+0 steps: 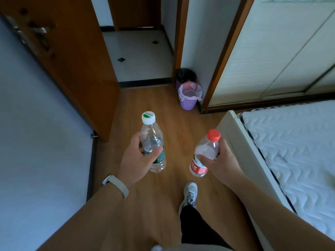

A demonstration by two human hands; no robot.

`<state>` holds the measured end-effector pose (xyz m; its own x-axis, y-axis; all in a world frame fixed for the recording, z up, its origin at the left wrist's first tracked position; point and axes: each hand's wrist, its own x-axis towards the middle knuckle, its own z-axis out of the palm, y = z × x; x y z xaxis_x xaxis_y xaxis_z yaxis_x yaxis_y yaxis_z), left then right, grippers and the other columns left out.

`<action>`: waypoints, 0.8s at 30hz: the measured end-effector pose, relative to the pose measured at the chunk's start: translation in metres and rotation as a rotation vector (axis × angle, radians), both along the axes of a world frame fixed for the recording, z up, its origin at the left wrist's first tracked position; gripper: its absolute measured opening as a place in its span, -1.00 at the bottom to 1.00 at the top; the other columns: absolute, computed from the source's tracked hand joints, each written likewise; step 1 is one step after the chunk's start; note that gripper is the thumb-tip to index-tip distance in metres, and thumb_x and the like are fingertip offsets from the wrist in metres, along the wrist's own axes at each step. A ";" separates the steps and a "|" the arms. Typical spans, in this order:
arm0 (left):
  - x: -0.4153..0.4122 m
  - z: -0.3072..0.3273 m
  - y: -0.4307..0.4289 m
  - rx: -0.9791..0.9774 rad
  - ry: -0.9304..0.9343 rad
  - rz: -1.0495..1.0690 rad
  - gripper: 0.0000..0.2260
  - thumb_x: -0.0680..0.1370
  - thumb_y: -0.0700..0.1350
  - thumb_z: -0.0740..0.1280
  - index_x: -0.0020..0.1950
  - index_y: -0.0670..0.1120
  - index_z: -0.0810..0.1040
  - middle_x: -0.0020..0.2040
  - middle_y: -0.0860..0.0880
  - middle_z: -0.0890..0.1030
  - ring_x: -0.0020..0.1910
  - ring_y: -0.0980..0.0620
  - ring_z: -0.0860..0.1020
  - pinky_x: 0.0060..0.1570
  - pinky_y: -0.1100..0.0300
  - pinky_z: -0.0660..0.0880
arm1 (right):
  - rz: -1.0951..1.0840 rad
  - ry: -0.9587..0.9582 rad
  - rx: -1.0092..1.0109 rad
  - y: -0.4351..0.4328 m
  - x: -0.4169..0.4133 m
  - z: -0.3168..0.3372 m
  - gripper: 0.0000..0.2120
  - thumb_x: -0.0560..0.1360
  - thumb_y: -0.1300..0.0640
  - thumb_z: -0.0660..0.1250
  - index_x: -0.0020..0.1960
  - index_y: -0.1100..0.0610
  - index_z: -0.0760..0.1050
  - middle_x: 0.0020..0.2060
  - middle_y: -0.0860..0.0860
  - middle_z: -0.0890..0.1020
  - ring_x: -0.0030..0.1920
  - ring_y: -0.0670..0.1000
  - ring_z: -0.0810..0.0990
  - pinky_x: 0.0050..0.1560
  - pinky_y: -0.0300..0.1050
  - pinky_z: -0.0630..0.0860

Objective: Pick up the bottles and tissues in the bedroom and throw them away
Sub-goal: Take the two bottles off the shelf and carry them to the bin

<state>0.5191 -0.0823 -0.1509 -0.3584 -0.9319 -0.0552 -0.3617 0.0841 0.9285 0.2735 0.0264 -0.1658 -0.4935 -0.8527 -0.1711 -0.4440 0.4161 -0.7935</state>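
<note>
Two bare arms reach out low in front of the person. The left hand (pixel 135 160) is closed around a clear water bottle with a white cap and green label (pixel 153 142). The right hand (pixel 220 160) is closed around a clear water bottle with a red cap and red label (pixel 204 153). Both bottles stand almost straight up and look about empty.

Ahead, by the doorway, sits a purple trash bin with a pink bag (pixel 189 96). It is still well apart from the hands. To do this step well, the person should probably walk right up to the bin, hold each bottle over the open bag, and let go one at a time so none bounces out.

No tissues show anywhere.

The wooden floor (pixel 145 109) is brown and smooth. A brown door (pixel 72 60) stands open on the left. A bed with a white mattress (pixel 290 142) is on the right, with a white wardrobe (pixel 272 51) behind it. One gray sneaker (pixel 189 193) steps forward.
</note>
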 end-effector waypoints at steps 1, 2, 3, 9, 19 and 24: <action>-0.009 -0.001 -0.012 0.004 -0.009 0.003 -0.57 0.45 0.02 0.49 0.23 0.08 0.40 0.03 0.24 0.58 0.03 0.24 0.58 -0.05 0.22 0.59 | 0.006 0.002 -0.004 -0.015 -0.010 -0.003 -0.37 0.20 -0.27 0.43 0.19 -0.22 0.29 0.07 -0.14 0.50 0.04 -0.08 0.55 0.03 0.04 0.59; -0.018 -0.003 -0.024 0.009 -0.025 0.007 -0.56 0.44 0.02 0.49 0.24 0.08 0.39 0.04 0.23 0.58 0.04 0.21 0.59 -0.03 0.18 0.60 | 0.006 0.000 -0.011 -0.032 -0.022 -0.006 -0.41 0.21 -0.24 0.44 0.16 -0.23 0.28 0.06 -0.15 0.50 0.03 -0.08 0.55 0.02 0.03 0.59; -0.028 -0.004 -0.038 0.016 -0.039 0.015 -0.55 0.44 0.02 0.50 0.24 0.09 0.38 0.05 0.19 0.58 0.06 0.17 0.59 0.00 0.14 0.60 | 0.003 -0.004 -0.025 -0.050 -0.034 -0.008 -0.44 0.23 -0.21 0.45 0.14 -0.23 0.28 0.05 -0.15 0.50 0.03 -0.08 0.54 0.01 0.02 0.59; -0.112 0.011 -0.123 0.026 -0.094 0.040 -0.53 0.43 -0.02 0.51 0.24 0.07 0.36 0.08 0.15 0.56 0.07 0.12 0.59 0.04 0.02 0.61 | -0.049 -0.070 -0.067 -0.138 -0.122 -0.004 -0.46 0.28 -0.14 0.49 0.11 -0.28 0.25 0.05 -0.16 0.49 0.02 -0.09 0.55 -0.08 -0.16 0.55; -0.219 0.033 -0.225 -0.011 -0.050 -0.005 -0.57 0.45 -0.07 0.50 0.21 0.05 0.38 0.05 0.12 0.57 0.04 0.17 0.59 -0.11 0.27 0.55 | -0.102 -0.092 -0.096 -0.240 -0.232 0.013 -0.42 0.24 -0.19 0.47 0.17 -0.20 0.29 0.06 -0.14 0.51 0.05 -0.07 0.55 0.00 -0.07 0.57; -0.225 0.024 -0.289 0.001 -0.059 -0.006 -0.59 0.47 -0.10 0.48 0.22 0.02 0.38 0.03 0.14 0.57 0.01 0.25 0.58 -0.16 0.34 0.55 | -0.131 -0.095 -0.078 -0.299 -0.250 0.010 -0.44 0.34 -0.02 0.53 0.17 -0.18 0.25 0.06 -0.13 0.50 0.05 -0.04 0.54 -0.07 -0.16 0.51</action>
